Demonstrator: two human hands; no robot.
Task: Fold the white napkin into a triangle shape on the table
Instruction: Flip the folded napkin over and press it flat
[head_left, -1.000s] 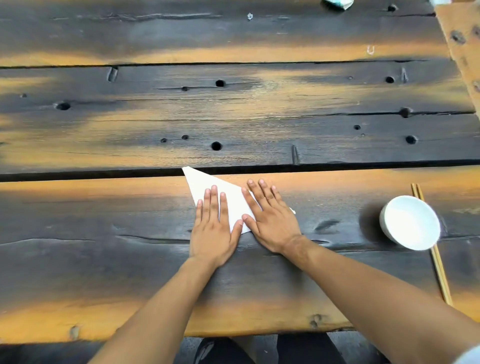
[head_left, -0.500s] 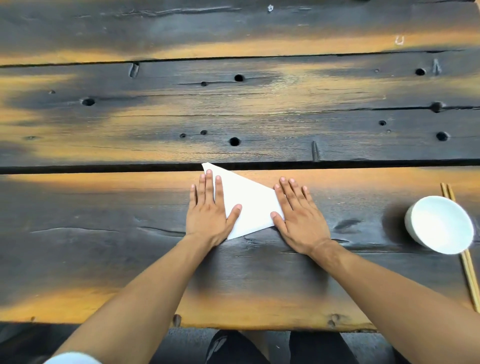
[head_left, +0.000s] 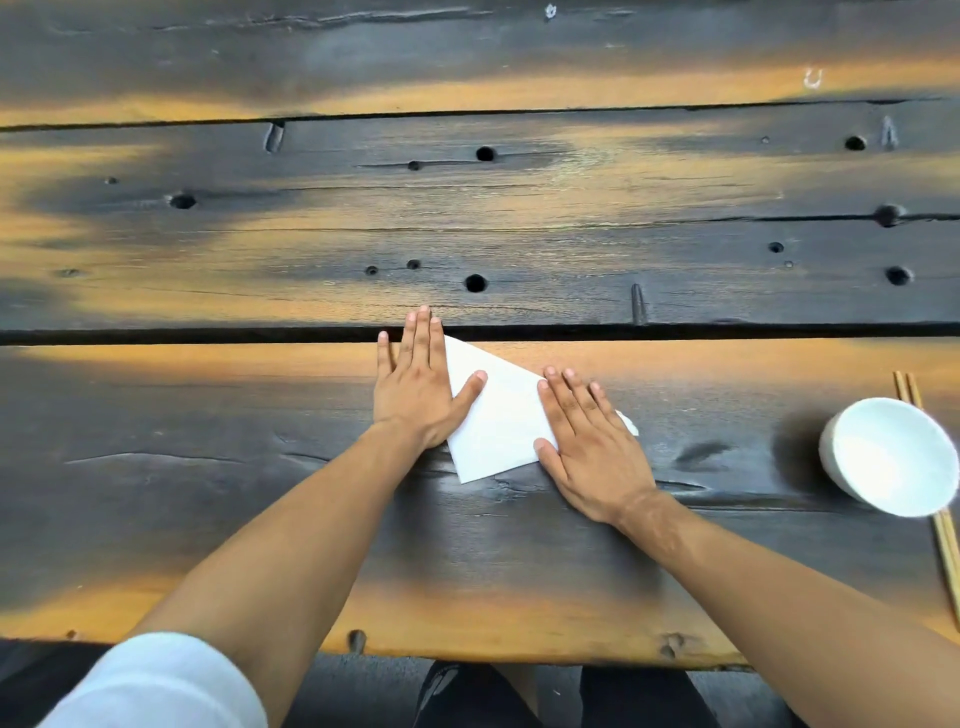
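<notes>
Both grips, left hand (head_left: 413, 387) and right hand (head_left: 592, 447), press flat on the white paper napkin (head_left: 498, 415), already a triangle; only smoothing looks left.

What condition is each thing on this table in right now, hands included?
White napkin: folded into a triangle, flat on the table.
Left hand: open, fingers straight, pressing the napkin's left edge.
Right hand: open, flat on the napkin's right part.
White bowl: tilted toward the camera, looks empty, untouched.
Chopsticks: lying side by side, partly hidden by the bowl.
Table: dark worn planks with holes.
</notes>
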